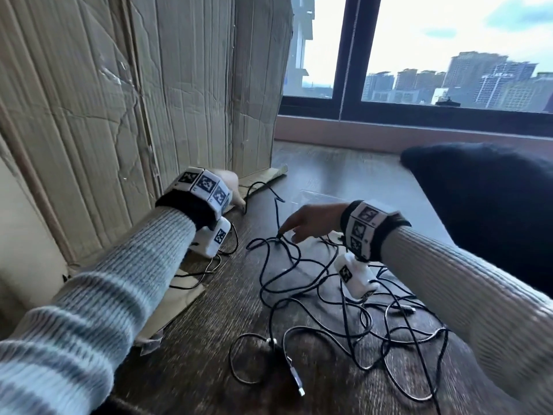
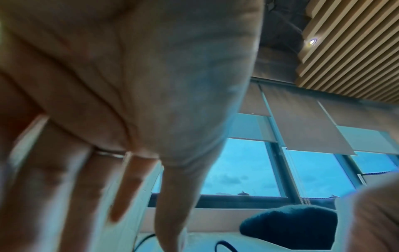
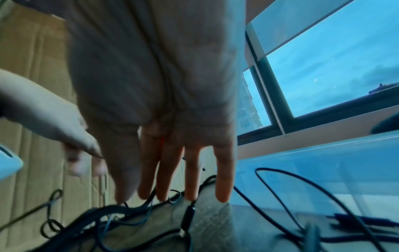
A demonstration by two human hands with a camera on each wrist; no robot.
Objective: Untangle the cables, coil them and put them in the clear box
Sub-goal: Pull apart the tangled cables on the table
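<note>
black cables [image 1: 314, 283] lie tangled across dark wood worktop [image 1: 203, 348]; none coiled, none in clear box [image 1: 317, 196], which sits beyond my right hand [image 1: 311, 221]. untangling barely begun. right grip apart, fingers [image 3: 191, 179] straight over strands. left hand [image 1: 232, 187] reaches cable end by cardboard [image 1: 119, 100]; its grip apart, holding nothing. window [image 1: 449, 49] behind, city view.

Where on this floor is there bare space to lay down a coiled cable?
Bare wood floor lies past the clear box, toward the window sill, between the cardboard and the dark cushion. Another bare patch sits near the left sleeve, left of the USB plug. Below the right hand, the tangled cables crowd the floor.
</note>
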